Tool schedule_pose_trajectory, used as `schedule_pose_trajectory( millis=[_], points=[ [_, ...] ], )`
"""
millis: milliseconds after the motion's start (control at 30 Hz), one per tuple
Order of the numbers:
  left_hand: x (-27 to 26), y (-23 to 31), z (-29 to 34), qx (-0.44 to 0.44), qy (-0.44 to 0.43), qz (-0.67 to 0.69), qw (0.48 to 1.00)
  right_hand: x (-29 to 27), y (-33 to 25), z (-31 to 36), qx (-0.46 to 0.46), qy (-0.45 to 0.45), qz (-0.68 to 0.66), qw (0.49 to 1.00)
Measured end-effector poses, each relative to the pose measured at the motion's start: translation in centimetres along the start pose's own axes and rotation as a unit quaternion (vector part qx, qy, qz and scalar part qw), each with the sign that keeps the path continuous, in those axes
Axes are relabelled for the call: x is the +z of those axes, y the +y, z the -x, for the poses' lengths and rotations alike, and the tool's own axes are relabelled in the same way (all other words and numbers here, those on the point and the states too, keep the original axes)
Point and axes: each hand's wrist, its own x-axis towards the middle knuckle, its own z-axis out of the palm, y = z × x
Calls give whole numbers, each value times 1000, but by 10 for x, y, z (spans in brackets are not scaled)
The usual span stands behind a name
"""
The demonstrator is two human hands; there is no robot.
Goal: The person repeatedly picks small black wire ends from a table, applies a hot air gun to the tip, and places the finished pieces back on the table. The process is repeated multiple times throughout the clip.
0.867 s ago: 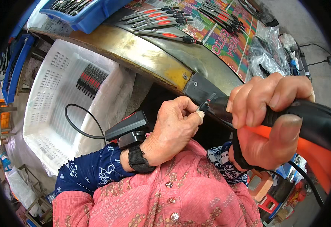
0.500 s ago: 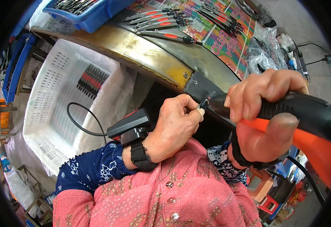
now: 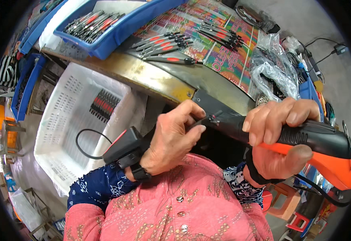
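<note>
My left hand (image 3: 175, 134) is closed, thumb and fingers pinching a slim dark pen-like piece (image 3: 200, 122). Its far end lies at the narrow black nose of an orange-and-black hand-held power tool (image 3: 281, 130); whether they touch I cannot tell. My right hand (image 3: 277, 134) wraps round the tool's body, thumb underneath, and the tool's thick end with a wire loop points right. Similar grey, black and red pen-like pieces (image 3: 165, 44) lie fanned on the bench in front of my hands. A second bunch (image 3: 221, 35) lies farther right.
At the back left of the metal-edged bench (image 3: 143, 74), a blue tray (image 3: 115, 42) holds many pen-like pieces. Below it stands a white lined basket (image 3: 57, 140) with a neat row of pieces (image 3: 104, 105). Clear plastic bags (image 3: 273, 66) lie right; a red stool (image 3: 298, 222) stands lower right.
My left hand has tilted and shifted slightly left, still pinching the slim piece. The tool's thick end has turned further into view. The bench and basket sit lower in the picture.
</note>
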Motion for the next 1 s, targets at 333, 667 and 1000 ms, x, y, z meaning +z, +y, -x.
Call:
schedule_pose_trajectory(
  millis=[333, 667, 1000],
  points=[
    [-53, 20, -80, 284, 101, -426, 853, -3, -8, 6, -1, 99, -16, 995],
    [-43, 9, -111, 328, 99, -544, 766, -12, -3, 8, -13, 102, 16, 995],
    [-44, 14, -140, 361, 106, -598, 708, -14, -11, 12, 61, 179, 57, 980]
  ],
)
